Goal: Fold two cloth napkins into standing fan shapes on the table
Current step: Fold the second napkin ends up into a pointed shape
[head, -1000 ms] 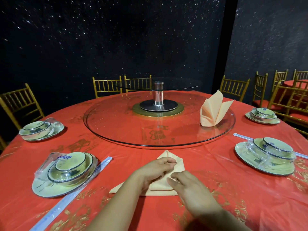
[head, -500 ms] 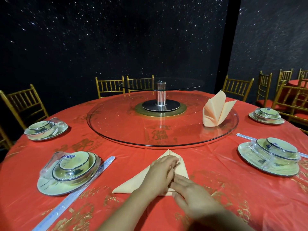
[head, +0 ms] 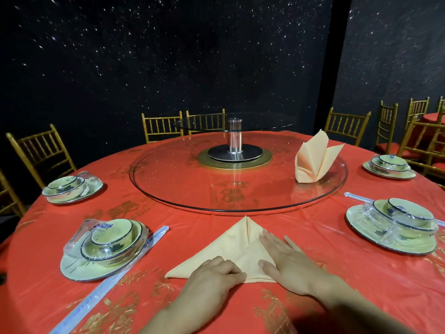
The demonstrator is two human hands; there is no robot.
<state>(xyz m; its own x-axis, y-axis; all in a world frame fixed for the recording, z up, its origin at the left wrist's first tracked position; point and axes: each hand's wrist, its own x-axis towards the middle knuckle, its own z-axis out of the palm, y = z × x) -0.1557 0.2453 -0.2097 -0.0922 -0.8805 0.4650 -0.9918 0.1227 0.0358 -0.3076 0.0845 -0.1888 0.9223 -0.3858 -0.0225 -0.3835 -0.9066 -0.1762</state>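
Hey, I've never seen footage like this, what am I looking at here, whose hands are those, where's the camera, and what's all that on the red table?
There is no machine here. The one picture comes from a camera worn on a person's head, looking forward and down, so you see their own two hands. In front of them is a round table under a red cloth. The right hand lies flat, fingers straight, pressing on a peach napkin folded into a flat triangle. The left hand rests with bent fingers on its near edge; whether it pinches the cloth I cannot tell. A second napkin already stands folded on the glass turntable. Around lie plastic-wrapped sets of dishes and wrapped chopsticks, and gold chairs ring the table.
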